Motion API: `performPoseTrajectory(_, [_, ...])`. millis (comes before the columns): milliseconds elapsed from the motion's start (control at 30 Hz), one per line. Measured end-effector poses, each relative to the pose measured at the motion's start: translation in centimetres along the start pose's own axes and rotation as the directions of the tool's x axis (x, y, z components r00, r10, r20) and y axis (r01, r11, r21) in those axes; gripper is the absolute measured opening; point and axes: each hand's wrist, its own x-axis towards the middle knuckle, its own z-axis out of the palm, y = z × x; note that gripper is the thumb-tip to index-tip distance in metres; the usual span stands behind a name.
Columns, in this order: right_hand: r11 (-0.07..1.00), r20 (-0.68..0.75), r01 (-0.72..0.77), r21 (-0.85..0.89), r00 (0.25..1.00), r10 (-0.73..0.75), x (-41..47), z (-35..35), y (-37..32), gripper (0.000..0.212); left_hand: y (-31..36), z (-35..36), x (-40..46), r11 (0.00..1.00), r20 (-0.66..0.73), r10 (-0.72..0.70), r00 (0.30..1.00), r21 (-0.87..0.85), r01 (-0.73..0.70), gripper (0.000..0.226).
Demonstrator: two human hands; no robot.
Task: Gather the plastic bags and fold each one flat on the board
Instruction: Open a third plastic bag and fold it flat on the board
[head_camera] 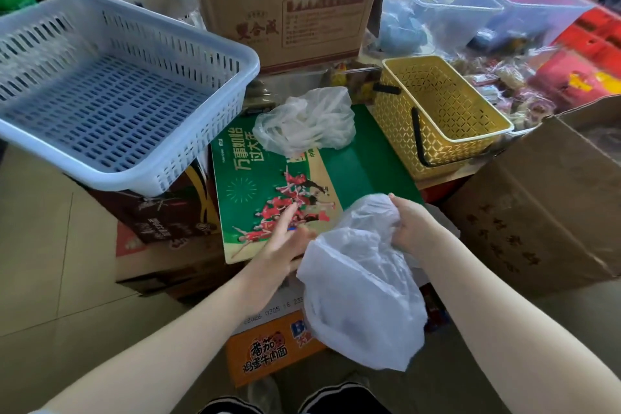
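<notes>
Bright, even daylight; soft shadows, wide-angle bending and blur at edges.

A green printed board point(353, 165) lies flat atop stacked cartons, with a crumpled clear plastic bag point(305, 121) resting on the board's far end, beside a gold basket point(437, 111).

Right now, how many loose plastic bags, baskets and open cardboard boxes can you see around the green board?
Plastic bags: 2, a crumpled bag on the board and a held bag
Baskets: 2, a blue basket and a yellow basket
Open cardboard boxes: 2, a back box and a right box
Total: 6
</notes>
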Motion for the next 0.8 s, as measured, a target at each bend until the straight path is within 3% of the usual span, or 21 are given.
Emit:
performPoseTrajectory(67, [0.999,0.015,-0.044,0.027,0.999,0.044,0.2,-0.8,0.0,0.047,0.1,0.3,-0.4,0.968,0.129,0.176,0.976,0.160,-0.196,0.089])
performPoseTrajectory(133, [0.997,0.047,-0.068,0.022,0.997,0.067,0.4,-1.4,0.1,0.048,0.6,0.9,-0.8,0.902,0.264,0.223,0.939,0.309,-0.301,0.068])
performPoseTrajectory(200, [0.995,0.061,-0.097,0.024,0.994,0.095,0.7,-2.0,-0.1,0.045,0.7,1.7,-0.1,0.778,0.298,0.267,0.916,0.495,-0.388,0.035])
performPoseTrajectory(267, [0.996,0.031,-0.081,0.022,0.996,0.081,1.3,-2.9,-0.6,0.041,0.5,2.9,0.6,0.676,0.331,0.324,0.886,0.574,-0.462,0.014])
performPoseTrajectory(333, [0.994,0.049,-0.097,0.039,0.994,0.095,1.0,-3.8,-1.2,0.044,0.7,3.9,1.2,0.656,0.310,0.298,0.903,0.620,-0.430,0.021])
performPoseTrajectory(433, [0.997,0.095,-0.047,0.066,0.995,0.041,0.3,-5.2,-2.5,0.038,0.3,4.3,1.7,0.626,0.276,0.140,0.951,0.719,-0.301,0.063])
performPoseTrajectory(500, [0.997,0.078,-0.032,0.074,0.997,0.027,0.6,-6.2,-3.2,0.035,-0.1,4.6,1.7,0.521,0.356,0.106,0.929,0.775,-0.357,0.067])
performPoseTrajectory(567, [0.998,0.066,-0.013,0.066,0.998,0.008,1.3,-6.9,-3.5,0.036,-0.4,5.4,1.5,0.390,0.447,0.178,0.877,0.786,-0.480,0.059])
performPoseTrajectory(633, [0.998,0.004,0.048,-0.032,0.999,-0.048,1.8,-6.8,-3.7,0.034,-0.1,6.3,1.7,0.320,0.448,0.323,0.834,0.777,-0.542,0.054])
performPoseTrajectory(700, [0.929,-0.077,0.136,-0.345,0.982,-0.172,2.0,-6.6,-3.6,0.051,0.5,6.8,2.0,0.315,0.375,0.474,0.797,0.773,-0.551,0.038])
performPoseTrajectory(767, [0.746,0.014,0.320,-0.584,0.923,-0.384,0.8,-6.3,-3.7,0.055,1.0,6.9,2.5,0.328,0.266,0.566,0.780,0.796,-0.509,0.023])
performPoseTrajectory(800, [0.667,0.142,0.469,-0.578,0.863,-0.484,-0.4,-5.9,-3.6,0.046,1.1,6.8,2.6,0.357,0.196,0.587,0.786,0.808,-0.468,0.017])
